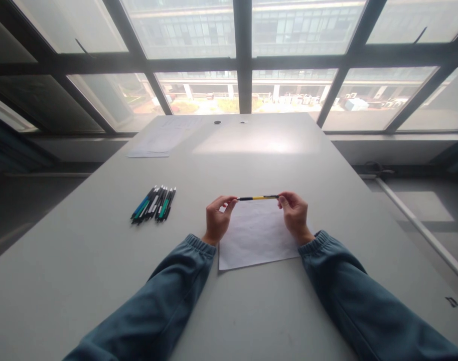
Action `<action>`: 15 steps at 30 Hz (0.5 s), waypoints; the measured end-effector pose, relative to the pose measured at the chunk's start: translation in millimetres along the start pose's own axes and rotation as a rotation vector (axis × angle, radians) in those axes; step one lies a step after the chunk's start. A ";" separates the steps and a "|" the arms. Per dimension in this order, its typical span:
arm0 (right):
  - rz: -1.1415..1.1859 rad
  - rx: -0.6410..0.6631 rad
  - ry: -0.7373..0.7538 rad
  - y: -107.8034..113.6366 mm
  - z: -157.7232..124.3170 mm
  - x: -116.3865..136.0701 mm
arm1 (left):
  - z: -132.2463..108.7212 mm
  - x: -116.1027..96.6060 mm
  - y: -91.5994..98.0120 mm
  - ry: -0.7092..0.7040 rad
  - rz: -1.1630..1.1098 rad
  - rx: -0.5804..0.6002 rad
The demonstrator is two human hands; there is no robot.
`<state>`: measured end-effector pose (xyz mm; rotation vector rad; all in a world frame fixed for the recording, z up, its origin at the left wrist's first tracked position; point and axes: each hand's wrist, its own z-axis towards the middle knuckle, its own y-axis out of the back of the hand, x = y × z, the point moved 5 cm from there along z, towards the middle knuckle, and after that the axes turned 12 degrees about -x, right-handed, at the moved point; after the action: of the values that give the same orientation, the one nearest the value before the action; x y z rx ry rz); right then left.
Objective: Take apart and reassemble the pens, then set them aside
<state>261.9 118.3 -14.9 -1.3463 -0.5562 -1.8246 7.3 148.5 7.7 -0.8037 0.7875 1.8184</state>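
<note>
A yellow and black pen point(258, 198) is stretched level between my two hands, above the far edge of a white sheet of paper point(257, 240). My left hand point(218, 216) pinches its black end between thumb and fingertips. At the other end, the side with the clip, my right hand point(295, 214) pinches it the same way. The paper lies flat on the table, partly covered by my right hand and sleeve. To the left of my left hand lies a bunch of pens point(153, 204), mostly black with blue, green and white parts, side by side.
The white table point(101, 281) reaches to a large window. Several sheets of paper point(153, 140) lie at its far left. Two round holes point(217, 122) sit near the far edge. A small dark object point(452, 302) is at the far right.
</note>
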 end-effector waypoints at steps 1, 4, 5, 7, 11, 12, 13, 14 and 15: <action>0.002 0.001 0.001 0.0 -0.1 0.3 | 0.0 -0.1 0.2 -0.001 0.002 -0.001; -0.002 -0.002 0.001 0.2 -0.4 1.0 | -0.2 -0.3 0.5 -0.006 0.013 -0.004; -0.004 -0.003 0.000 0.2 -0.4 1.2 | -0.2 -0.4 0.5 -0.007 0.015 -0.004; -0.005 -0.003 -0.001 0.2 -0.4 1.4 | -0.3 -0.5 0.5 -0.007 0.015 -0.003; -0.010 -0.001 0.001 0.0 -0.2 1.1 | 0.0 -0.9 0.4 -0.004 0.012 0.001; -0.010 -0.001 0.001 0.0 -0.2 0.8 | 0.0 -0.9 0.4 -0.003 0.012 0.002; -0.008 -0.002 0.000 0.0 -0.2 0.5 | 0.1 -1.0 0.4 -0.003 0.012 0.003; -0.004 -0.003 -0.001 0.1 -0.2 0.1 | 0.1 -1.1 0.5 -0.003 0.012 0.003; 0.001 -0.003 -0.001 0.1 -0.2 -0.3 | 0.1 -1.2 0.6 -0.004 0.012 0.004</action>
<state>261.9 118.1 -15.2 -1.3494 -0.5539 -1.8243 7.1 147.8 8.8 -0.7942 0.7954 1.8279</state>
